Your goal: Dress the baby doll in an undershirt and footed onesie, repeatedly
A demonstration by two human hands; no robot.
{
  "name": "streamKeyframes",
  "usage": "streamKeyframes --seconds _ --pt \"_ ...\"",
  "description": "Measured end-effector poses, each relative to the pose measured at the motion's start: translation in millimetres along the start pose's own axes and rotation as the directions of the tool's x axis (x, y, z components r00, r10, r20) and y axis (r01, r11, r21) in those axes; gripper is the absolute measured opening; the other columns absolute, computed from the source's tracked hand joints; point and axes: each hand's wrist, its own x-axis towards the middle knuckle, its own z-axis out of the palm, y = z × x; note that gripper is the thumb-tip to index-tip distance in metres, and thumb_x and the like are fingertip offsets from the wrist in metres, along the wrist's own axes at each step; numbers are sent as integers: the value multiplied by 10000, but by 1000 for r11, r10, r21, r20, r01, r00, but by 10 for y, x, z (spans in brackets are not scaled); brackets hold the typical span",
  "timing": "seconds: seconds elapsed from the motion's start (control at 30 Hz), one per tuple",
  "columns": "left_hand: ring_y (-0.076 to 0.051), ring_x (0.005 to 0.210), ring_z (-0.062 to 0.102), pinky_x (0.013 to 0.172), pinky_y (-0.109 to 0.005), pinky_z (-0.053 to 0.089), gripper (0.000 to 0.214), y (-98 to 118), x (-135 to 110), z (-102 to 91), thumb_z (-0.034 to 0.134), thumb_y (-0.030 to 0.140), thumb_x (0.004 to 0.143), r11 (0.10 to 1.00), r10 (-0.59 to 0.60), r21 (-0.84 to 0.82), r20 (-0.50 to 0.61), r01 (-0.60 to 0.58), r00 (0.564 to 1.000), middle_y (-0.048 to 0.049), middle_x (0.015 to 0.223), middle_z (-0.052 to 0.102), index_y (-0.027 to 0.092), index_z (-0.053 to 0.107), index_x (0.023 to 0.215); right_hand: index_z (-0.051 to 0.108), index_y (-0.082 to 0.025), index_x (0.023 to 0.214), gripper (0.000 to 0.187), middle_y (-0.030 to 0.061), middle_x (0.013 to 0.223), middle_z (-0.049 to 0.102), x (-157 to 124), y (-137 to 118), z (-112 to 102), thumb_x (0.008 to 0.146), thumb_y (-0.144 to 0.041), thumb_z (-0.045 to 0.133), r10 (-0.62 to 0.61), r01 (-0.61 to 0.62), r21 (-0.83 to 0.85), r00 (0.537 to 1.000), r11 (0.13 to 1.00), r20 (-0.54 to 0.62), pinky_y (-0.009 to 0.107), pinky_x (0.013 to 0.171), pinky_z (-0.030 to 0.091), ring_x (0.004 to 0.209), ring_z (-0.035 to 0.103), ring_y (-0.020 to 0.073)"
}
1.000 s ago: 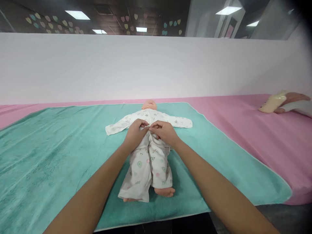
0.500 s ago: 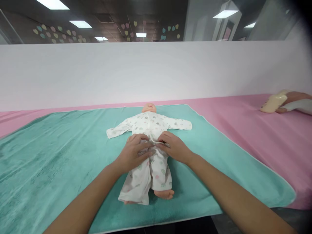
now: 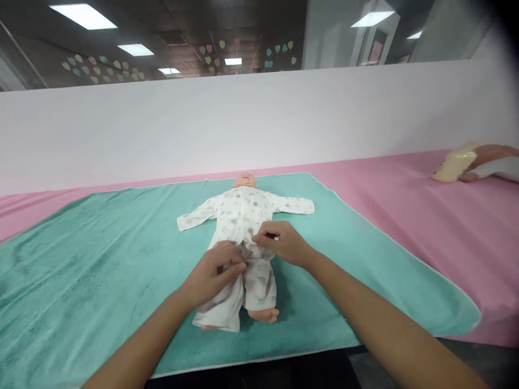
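A baby doll (image 3: 244,180) lies on its back on a teal towel (image 3: 101,259), head away from me, dressed in a white printed sleepsuit (image 3: 243,213) with its sleeves spread wide. My left hand (image 3: 213,270) pinches the sleepsuit fabric at the crotch, fingers closed on it. My right hand (image 3: 281,243) pinches the opposite edge of the same opening near the waist. One bare doll foot (image 3: 263,315) sticks out of the right trouser leg.
The towel lies on a pink padded surface (image 3: 405,216) backed by a white partition (image 3: 243,124). At the far right, a cream object (image 3: 450,165) and part of another doll or limb (image 3: 492,162) rest on the pink surface. The dark front edge is just below the towel.
Both hands have moved down the doll's front from the chest to the crotch of the sleepsuit. The view has shifted slightly.
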Motion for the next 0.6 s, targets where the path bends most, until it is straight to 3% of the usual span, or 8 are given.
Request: streamKeyframes --seconds 0.13,0.2,0.27,0.33,0.43,0.53,0.6 --pt "-223 1119 490 919 -365 452 218 89 -602 53 535 293 849 979 -84 181 -45 91 995 -62 1202 527 274 611 1052 569 -179 751 279 -12 729 550 -337 -138 52 793 -453 592 -83 109 -117 975 987 206 243 638 380 681 479 111" --pt "-229 1158 469 894 -341 478 322 84 -893 134 558 292 834 941 -157 282 -132 189 979 -56 1274 447 321 560 1155 571 -186 862 303 4 839 559 -561 -229 163 733 -443 664 -93 139 -197 970 970 225 255 679 395 772 499 133" --pt "-201 1082 517 842 -308 501 383 74 -1080 230 543 277 845 912 -194 327 -183 246 964 -50 1204 459 338 504 1220 548 -194 974 333 20 935 546 -754 -309 309 727 -370 687 -49 96 -265 983 959 180 264 703 410 839 503 148" --pt "-168 941 559 773 -288 512 373 95 -1136 318 514 269 864 900 -205 345 -200 265 958 -43 1080 493 310 479 1233 526 -205 1024 281 27 986 530 -874 -368 457 773 -254 644 -1 37 -310 993 950 116 273 736 420 879 501 153" --pt "-173 824 542 709 -322 497 311 205 -1046 399 494 238 867 854 -152 462 -217 239 964 -46 991 504 270 498 1176 532 -204 918 113 21 926 533 -915 -439 609 820 -157 563 11 9 -363 999 932 52 295 771 420 878 489 161" --pt "-193 826 505 701 -345 473 385 339 -914 433 476 102 814 799 -90 575 -178 177 980 -51 973 487 281 516 1153 525 -199 820 56 17 844 534 -907 -533 607 840 -146 532 13 7 -411 999 912 45 311 760 419 851 486 172" --pt "-197 837 485 699 -338 465 425 391 -864 452 462 42 765 809 -86 563 -167 166 982 -55 959 471 265 536 1119 531 -206 827 59 21 848 532 -935 -623 523 863 -167 505 25 1 -404 998 915 58 306 726 424 821 494 166"
